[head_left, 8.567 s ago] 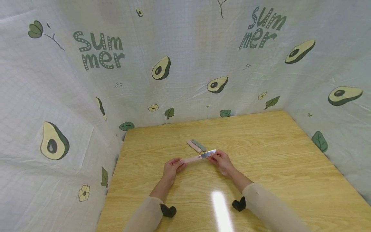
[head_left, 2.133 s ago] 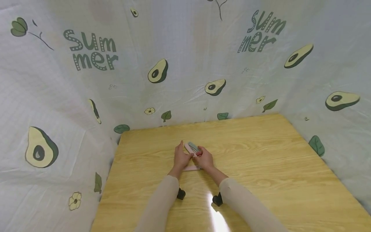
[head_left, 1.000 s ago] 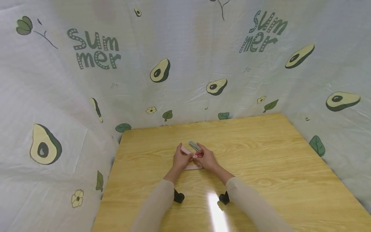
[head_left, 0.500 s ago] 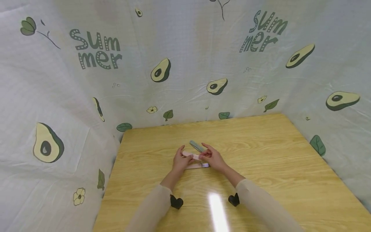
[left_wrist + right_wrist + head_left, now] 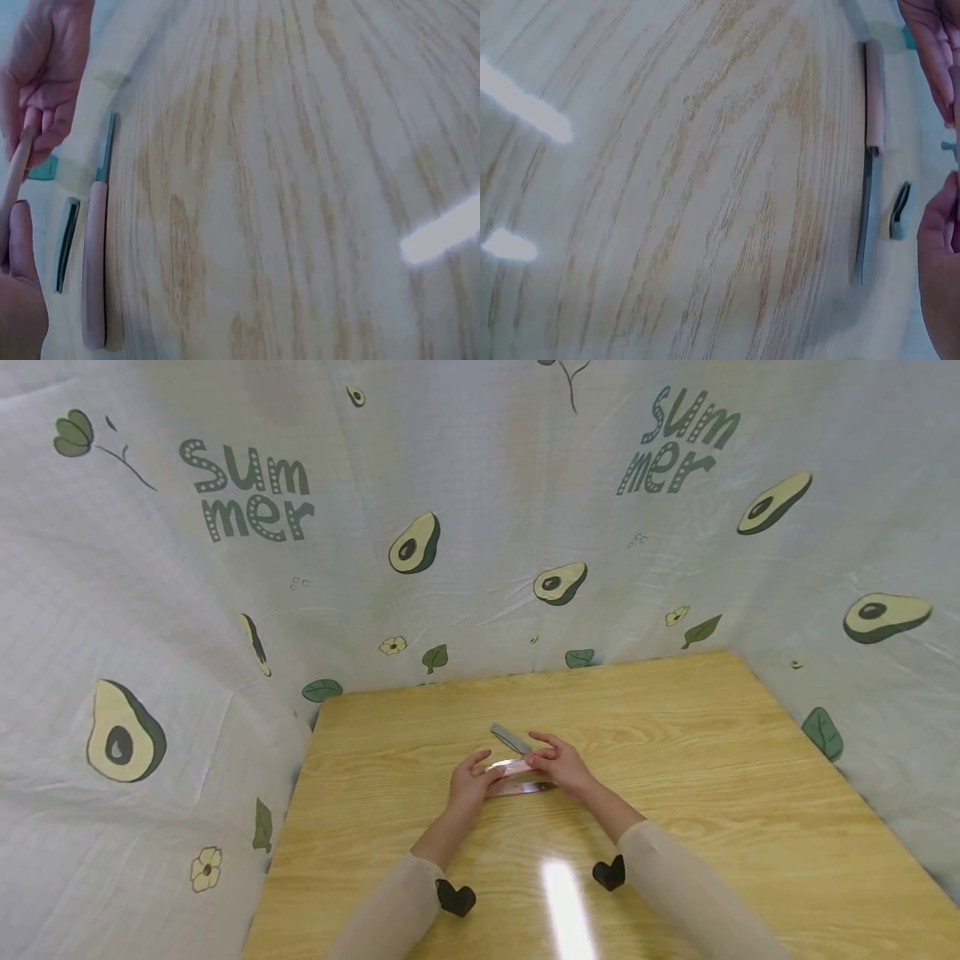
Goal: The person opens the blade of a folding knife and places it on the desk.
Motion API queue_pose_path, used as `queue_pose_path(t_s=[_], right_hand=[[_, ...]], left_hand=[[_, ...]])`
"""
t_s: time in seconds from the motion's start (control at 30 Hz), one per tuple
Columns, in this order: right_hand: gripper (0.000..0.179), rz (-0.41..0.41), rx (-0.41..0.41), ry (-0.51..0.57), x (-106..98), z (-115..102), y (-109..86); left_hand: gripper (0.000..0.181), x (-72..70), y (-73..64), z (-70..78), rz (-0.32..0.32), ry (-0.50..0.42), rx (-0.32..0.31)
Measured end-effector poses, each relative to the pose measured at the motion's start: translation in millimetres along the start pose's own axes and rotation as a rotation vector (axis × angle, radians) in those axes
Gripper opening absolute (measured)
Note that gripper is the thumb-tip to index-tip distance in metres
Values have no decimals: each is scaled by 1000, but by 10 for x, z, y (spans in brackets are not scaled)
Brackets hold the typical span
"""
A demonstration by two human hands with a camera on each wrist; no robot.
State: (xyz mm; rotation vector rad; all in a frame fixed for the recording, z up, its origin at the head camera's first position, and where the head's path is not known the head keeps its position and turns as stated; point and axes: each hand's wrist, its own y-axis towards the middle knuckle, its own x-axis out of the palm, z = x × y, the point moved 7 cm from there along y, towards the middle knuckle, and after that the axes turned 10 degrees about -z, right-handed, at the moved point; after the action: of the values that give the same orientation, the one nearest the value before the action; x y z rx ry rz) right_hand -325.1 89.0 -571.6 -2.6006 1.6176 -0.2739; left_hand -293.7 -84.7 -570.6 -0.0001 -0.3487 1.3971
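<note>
Both hands hold a pink-handled folding knife (image 5: 513, 767) between them over the table. My left hand (image 5: 468, 782) pinches its left end with the thumb and fingers. At the right end, my right hand (image 5: 564, 767) pinches it, its upper finger raised off. A bright glint runs along the knife's upper edge. Just nearer than it lies a second pink folding knife (image 5: 95, 262) with its blade (image 5: 866, 217) swung out to the right. Behind the hands rests a folded green folding knife (image 5: 508, 737), its right end close to the right hand's fingers.
The wood-grain table (image 5: 675, 760) meets a white printed cloth (image 5: 487, 610) hung along its back and sides. A bright light reflection (image 5: 567, 906) shows on the near tabletop.
The unfolded pink knife, held earlier, now lies on the table. The other pink knife has been lifted from beside the green one; over the last half second it turned from slanting downward to rising rightward.
</note>
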Motion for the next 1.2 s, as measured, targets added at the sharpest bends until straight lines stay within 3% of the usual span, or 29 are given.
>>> queue_pose_path(t_s=[0.17, 0.3, 0.47, 0.77, 0.87, 1.0, 1.2], right_hand=[[62, -107, 17, 73, 82, 0, -29], [63, -141, 33, 105, 98, -1, -42], [62, -161, 38, 107, 84, -3, -57], [55, -282, 71, 67, 189, -7, -74], [47, -277, 78, 15, 193, -7, -66], [29, -288, 58, -142, 212, -32, -40], [22, -303, 84, -246, 260, -57, -29]], left_hand=[[57, -6, -3, -65, -43, -27, -44], [55, -27, -1, -62, -43, -31, -54], [52, -60, -8, -62, -82, -15, -65], [49, -25, -48, -109, -188, 30, -85], [51, 1, -69, -108, -231, 68, -93], [55, 38, -96, -91, -277, 94, -99], [57, 44, -119, -90, -286, 91, -97]])
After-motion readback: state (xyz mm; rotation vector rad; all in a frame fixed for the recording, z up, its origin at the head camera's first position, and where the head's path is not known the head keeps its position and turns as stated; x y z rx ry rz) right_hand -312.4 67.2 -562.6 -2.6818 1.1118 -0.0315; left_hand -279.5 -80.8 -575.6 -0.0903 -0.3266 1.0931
